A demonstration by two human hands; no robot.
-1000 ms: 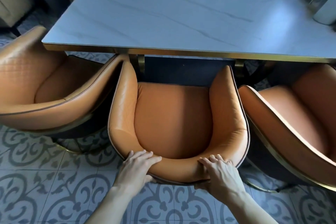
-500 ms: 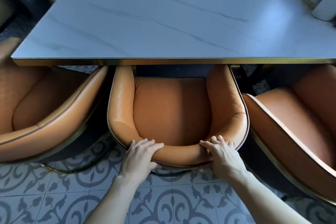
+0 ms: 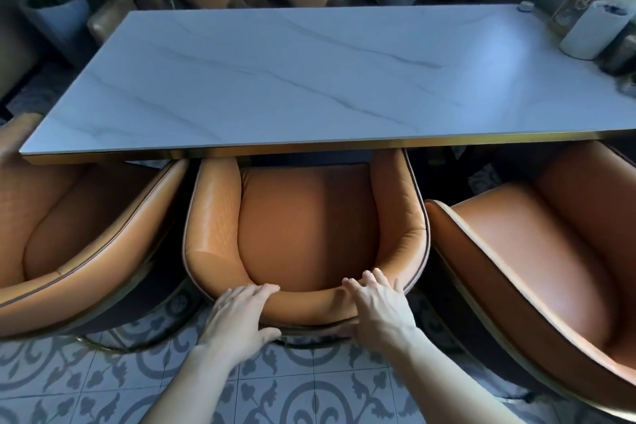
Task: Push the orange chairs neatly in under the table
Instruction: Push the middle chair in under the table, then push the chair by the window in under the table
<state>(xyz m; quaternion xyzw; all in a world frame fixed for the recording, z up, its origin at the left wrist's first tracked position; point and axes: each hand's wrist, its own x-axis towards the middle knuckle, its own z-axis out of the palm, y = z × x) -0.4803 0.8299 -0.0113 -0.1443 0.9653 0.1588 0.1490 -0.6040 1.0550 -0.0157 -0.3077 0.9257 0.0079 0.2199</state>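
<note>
Middle chair — both hands' grip on backrest.

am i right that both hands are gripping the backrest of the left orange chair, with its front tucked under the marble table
Not quite: the head view shows the left hand and right hand gripping the backrest of the middle orange chair, not the left one. The rest holds: its front is tucked under the edge of the marble table.
</note>
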